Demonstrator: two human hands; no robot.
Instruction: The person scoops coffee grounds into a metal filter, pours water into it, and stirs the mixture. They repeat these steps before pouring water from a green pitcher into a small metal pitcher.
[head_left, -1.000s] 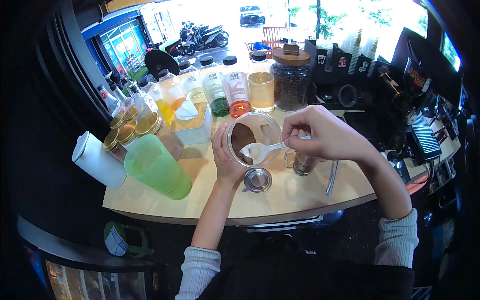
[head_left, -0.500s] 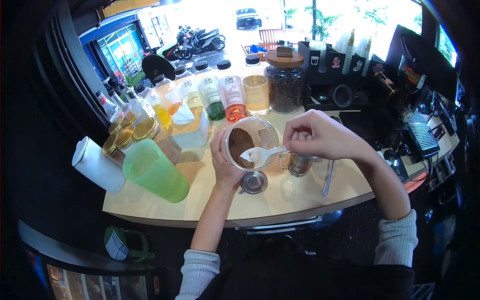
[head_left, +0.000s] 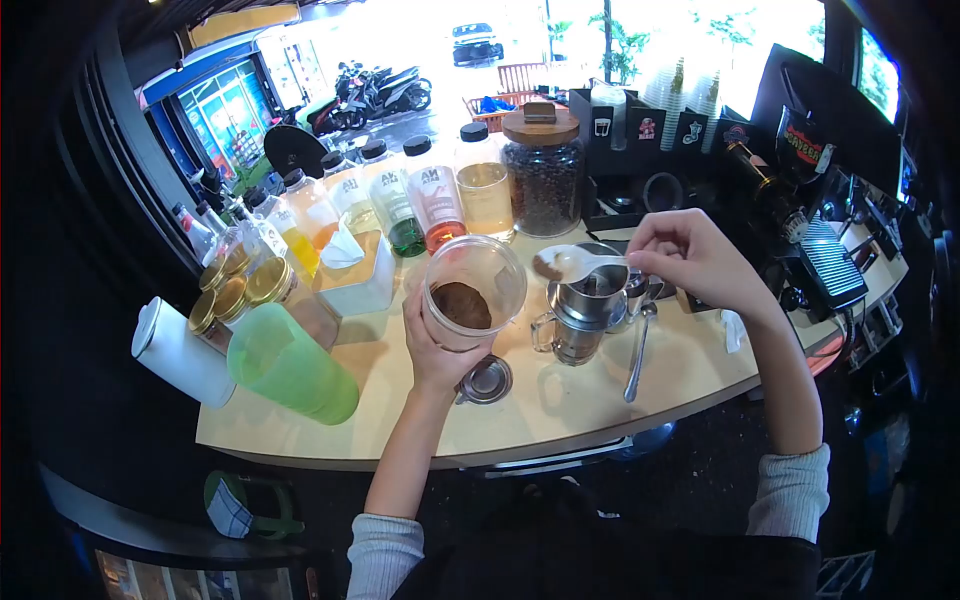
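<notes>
Head view, present state. The left hand (head_left: 435,345) has a clenched grip around the lower wall of the clear jar (head_left: 472,290), which is held off the surface (head_left: 560,415) and tilted with its mouth toward the camera. Brown powder (head_left: 460,303) lies in its bottom. The right hand (head_left: 690,255) pinches the handle of the white spoon (head_left: 580,264). The spoon's bowl carries a small heap of the powder and sits just above the metal filter cup (head_left: 580,315), which stands on the surface to the right of the jar. A round metal lid (head_left: 487,380) lies below the jar, and a long metal spoon (head_left: 637,350) lies beside the cup.

Assessment: the step in hand appears to be moving a scoop of powder from jar to cup, with the scoop over the cup but not yet emptied. The next move calls for a level carry to the centre of the cup mouth, then a controlled turn of the wrist. The load is loose and the opening narrow, so spillage onto the surface is the risk.

Head view, compared with one second ago. The spoon was then inside the jar mouth, with the right hand in front of the jar. It is now withdrawn, loaded and moved right over the cup. The jar has shifted left in the frame, and the left-hand grip is unchanged.
</notes>
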